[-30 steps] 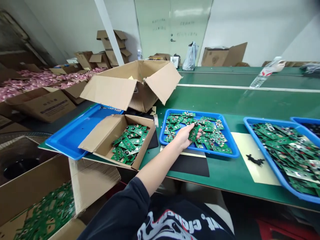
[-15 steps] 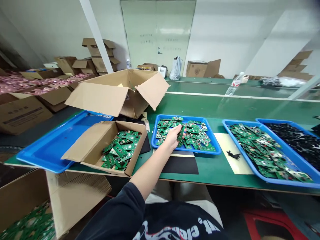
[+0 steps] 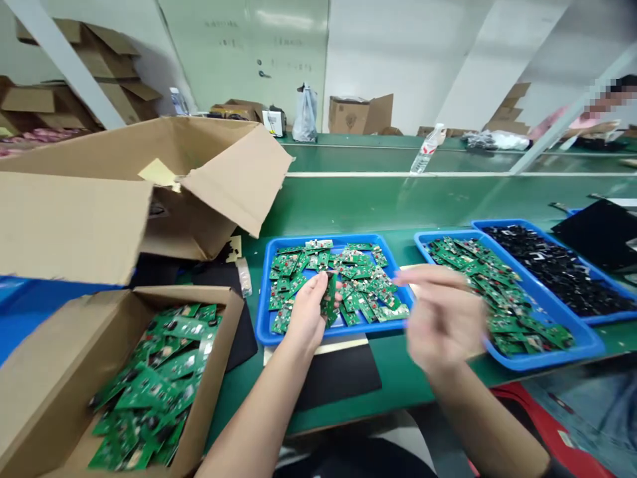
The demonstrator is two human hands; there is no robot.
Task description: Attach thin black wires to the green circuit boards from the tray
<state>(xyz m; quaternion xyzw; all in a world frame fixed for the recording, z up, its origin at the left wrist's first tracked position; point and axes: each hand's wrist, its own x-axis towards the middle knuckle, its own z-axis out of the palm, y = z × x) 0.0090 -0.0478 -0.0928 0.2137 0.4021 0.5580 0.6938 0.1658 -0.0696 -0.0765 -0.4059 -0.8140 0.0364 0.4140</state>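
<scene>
My left hand (image 3: 309, 307) is closed around a green circuit board (image 3: 329, 299), held over the near part of a blue tray (image 3: 261, 325). Loose circuit boards (image 3: 368, 285) lie scattered in that tray. My right hand (image 3: 442, 318) is raised between this tray and a second blue tray (image 3: 552, 362), which is heaped with more boards. Motion smears its fingers, so whether it holds anything cannot be made out. It covers most of the pale yellow sheet lying between the two trays.
At the left, a small cardboard box (image 3: 219, 358) holds green boards, with a large open carton (image 3: 239, 172) behind it. A further blue tray (image 3: 610, 315) of black parts stands right. A bottle (image 3: 426, 151) stands behind the bench; a person (image 3: 597, 109) is at far right.
My right hand has come into view from the right. The view has shifted right and closer. My left hand still holds a board over the tray, and the black part on the yellow sheet no longer shows.
</scene>
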